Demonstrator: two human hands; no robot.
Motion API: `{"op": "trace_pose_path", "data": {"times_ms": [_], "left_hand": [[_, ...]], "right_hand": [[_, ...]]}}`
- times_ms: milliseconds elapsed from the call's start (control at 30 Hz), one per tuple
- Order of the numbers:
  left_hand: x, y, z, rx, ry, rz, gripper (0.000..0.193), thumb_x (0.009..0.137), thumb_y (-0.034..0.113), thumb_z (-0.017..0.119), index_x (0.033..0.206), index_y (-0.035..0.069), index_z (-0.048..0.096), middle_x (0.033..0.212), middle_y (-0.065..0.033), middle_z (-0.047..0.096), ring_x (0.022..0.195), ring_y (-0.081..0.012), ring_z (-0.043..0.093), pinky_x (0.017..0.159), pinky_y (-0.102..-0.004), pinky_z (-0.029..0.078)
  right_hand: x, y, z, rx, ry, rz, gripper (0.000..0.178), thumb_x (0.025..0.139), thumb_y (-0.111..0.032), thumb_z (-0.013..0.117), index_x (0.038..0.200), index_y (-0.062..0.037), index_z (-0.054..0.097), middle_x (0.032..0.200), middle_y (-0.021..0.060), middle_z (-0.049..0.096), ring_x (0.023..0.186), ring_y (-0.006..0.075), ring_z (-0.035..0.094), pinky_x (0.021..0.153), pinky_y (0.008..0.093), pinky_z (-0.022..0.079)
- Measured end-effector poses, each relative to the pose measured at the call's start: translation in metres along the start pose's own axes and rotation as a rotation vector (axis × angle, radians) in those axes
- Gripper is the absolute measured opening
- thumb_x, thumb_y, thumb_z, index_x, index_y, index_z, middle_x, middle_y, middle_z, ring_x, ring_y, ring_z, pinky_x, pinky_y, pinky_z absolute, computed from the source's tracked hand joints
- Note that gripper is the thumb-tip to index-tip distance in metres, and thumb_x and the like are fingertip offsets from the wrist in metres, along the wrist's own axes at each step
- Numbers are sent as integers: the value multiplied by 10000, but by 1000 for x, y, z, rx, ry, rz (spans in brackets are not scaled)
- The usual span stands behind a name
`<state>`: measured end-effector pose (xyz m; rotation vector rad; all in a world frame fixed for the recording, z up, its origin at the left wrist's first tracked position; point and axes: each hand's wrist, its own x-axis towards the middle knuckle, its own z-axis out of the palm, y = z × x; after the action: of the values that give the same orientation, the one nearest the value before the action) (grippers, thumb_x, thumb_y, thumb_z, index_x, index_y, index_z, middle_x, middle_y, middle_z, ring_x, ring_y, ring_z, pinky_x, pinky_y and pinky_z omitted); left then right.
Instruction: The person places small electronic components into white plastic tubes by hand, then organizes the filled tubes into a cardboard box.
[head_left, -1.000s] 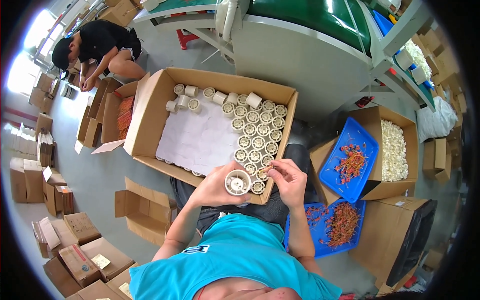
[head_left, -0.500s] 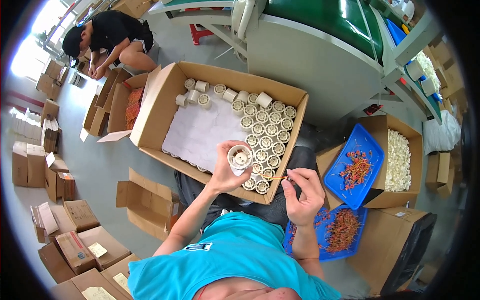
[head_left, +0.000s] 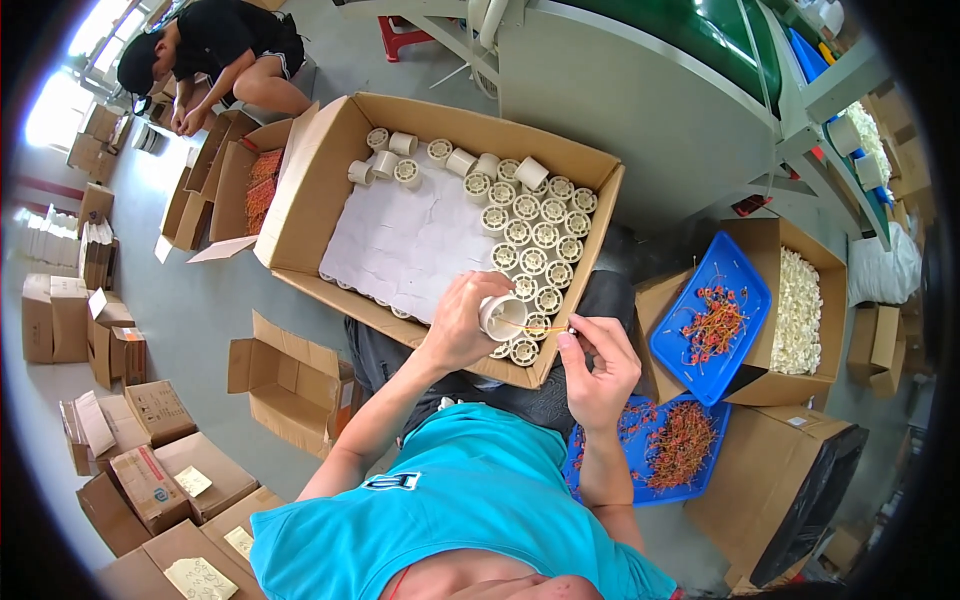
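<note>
My left hand (head_left: 462,325) is closed round a white cup-shaped plastic housing (head_left: 497,322), its open mouth tipped toward the right. Thin orange-yellow wires (head_left: 545,329) run from inside the housing to the fingertips of my right hand (head_left: 604,372), which pinches their end. What sits at that pinched end is mostly covered by the fingers. Both hands are over the near right corner of a big cardboard box (head_left: 300,195). Several rows of similar off-white round housings (head_left: 545,234) stand in its right part, and white paper (head_left: 400,240) covers the middle.
Right of me, a blue tray (head_left: 735,262) with red-orange wire leads leans on a carton of small white parts (head_left: 797,310). A second blue tray (head_left: 690,490) is below it. An empty carton (head_left: 290,385) stands left. A co-worker (head_left: 225,50) crouches far left, near a machine (head_left: 630,110).
My left hand has turned the housing, so its mouth now faces right instead of up. My right hand keeps its pinch on the wires. The whole view has shifted slightly.
</note>
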<state>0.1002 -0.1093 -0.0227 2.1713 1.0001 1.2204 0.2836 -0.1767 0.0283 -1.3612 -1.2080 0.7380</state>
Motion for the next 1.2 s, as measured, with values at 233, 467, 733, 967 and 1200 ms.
{"op": "trace_pose_path", "data": {"times_ms": [233, 467, 733, 967, 1200], "left_hand": [[-3, -2, 3, -39, -13, -20, 514, 634, 55, 838, 1039, 52, 521, 1045, -134, 646, 943, -320, 634, 784, -395, 496], [5, 5, -6, 23, -80, -23, 601, 588, 72, 840, 1127, 49, 576, 1110, -117, 630, 980, -309, 620, 811, -394, 488], [4, 5, -4, 32, -72, -22, 595, 592, 66, 826, 1135, 49, 583, 1104, -109, 633, 972, -308, 619, 814, -394, 484], [4, 5, -4, 21, -77, -19, 595, 587, 59, 821, 1133, 51, 585, 1098, -110, 634, 962, -309, 619, 814, -393, 484], [2, 8, 1, 19, -167, -67, 668, 559, 119, 845, 1157, 58, 552, 1086, -115, 610, 964, -322, 594, 813, -408, 456]], "right_hand": [[2, 6, 4, -39, -10, -4, 207, 787, 48, 725, 993, 45, 706, 852, 90, 642, 660, 133, 628, 594, 245, 509], [3, 3, 4, -148, 19, -77, 207, 783, 48, 727, 989, 40, 706, 861, 91, 640, 654, 136, 631, 582, 242, 511], [0, 3, 0, -50, 7, -28, 207, 789, 48, 723, 995, 39, 707, 861, 89, 646, 671, 131, 632, 600, 249, 514], [1, 8, 2, -86, 16, -36, 216, 788, 45, 728, 1002, 40, 705, 858, 95, 643, 666, 137, 632, 597, 248, 513], [2, 11, 13, -156, -22, -156, 235, 751, 49, 742, 983, 28, 706, 906, 108, 660, 743, 215, 645, 665, 309, 531]]}}
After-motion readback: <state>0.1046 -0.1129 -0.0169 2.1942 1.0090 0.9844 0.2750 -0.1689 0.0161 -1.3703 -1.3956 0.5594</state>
